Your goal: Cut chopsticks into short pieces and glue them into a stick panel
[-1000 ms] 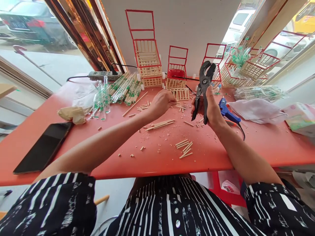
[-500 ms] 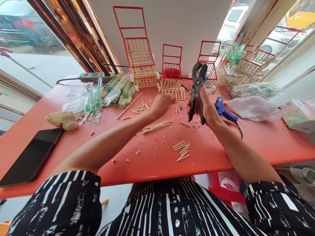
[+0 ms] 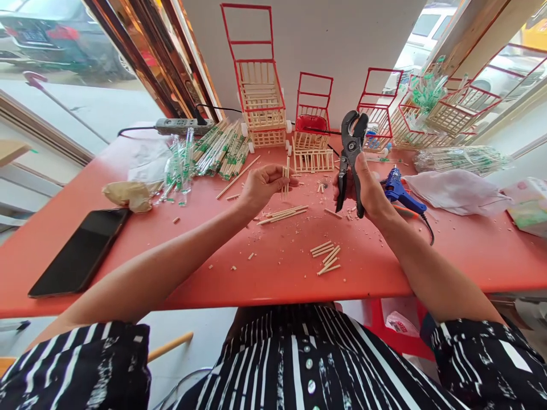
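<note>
Between the fingertips of my left hand (image 3: 265,185) a few short wooden sticks (image 3: 286,177) stand upright. My right hand (image 3: 368,185) is wrapped round the black handles of a hand cutter (image 3: 352,149), its jaws pointing up and away from me. Just beyond my left hand lies a small slatted wooden frame (image 3: 314,162), in front of a little cart with red bars (image 3: 313,108). Loose longer sticks (image 3: 284,214) rest below my left hand. A group of short cut sticks (image 3: 328,259) lies nearer the table's front edge.
A blue glue gun (image 3: 401,191) lies right of my right hand, beside a white cloth (image 3: 459,192). Wrapped sticks (image 3: 224,151) and a power strip (image 3: 182,125) are at back left. A phone (image 3: 81,250) lies on the red table (image 3: 239,285). A taller stick cart (image 3: 260,91) stands behind.
My left hand has drawn back from beside the slatted frame and now shows a few short sticks held upright. My right hand keeps the cutter in much the same pose. The view has shifted slightly.
</note>
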A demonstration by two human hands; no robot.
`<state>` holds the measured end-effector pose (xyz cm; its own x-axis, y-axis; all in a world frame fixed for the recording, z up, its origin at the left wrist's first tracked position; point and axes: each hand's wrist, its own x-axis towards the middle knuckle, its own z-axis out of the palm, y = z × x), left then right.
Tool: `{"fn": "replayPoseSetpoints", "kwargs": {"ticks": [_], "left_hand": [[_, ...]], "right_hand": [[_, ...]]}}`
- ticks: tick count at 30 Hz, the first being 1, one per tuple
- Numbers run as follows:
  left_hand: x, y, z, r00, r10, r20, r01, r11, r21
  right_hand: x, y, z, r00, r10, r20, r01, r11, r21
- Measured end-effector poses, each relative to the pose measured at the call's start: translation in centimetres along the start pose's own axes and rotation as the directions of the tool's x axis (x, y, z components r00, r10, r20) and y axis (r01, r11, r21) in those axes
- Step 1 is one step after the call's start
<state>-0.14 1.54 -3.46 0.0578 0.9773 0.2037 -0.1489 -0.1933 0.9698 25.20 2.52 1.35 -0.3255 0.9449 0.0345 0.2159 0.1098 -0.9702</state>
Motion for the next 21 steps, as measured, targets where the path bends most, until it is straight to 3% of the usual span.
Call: {"fn": "replayPoseSetpoints", "kwargs": {"ticks": [4, 12, 21], "left_hand": [[-0.3, -0.4, -0.5, 0.999, -0.043, -0.029, 0.043, 0.999, -0.002], [-0.6, -1.0, -1.4, 0.997, -0.043, 0.071, 0.040, 0.998, 0.045], [-0.8, -1.0, -1.2, 0.998, -0.045, 0.037, 0.043, 0.998, 0.049]], "right_hand": [[0.1, 0.4, 0.3, 1.000, -0.014, 0.003, 0.014, 1.000, -0.024], [0.1, 0.8, 0.3, 1.000, 0.029, 0.006, -0.029, 1.000, -0.012], [0.1, 0.9, 0.4, 1.000, 0.015, -0.017, -0.016, 1.000, -0.003]]}}
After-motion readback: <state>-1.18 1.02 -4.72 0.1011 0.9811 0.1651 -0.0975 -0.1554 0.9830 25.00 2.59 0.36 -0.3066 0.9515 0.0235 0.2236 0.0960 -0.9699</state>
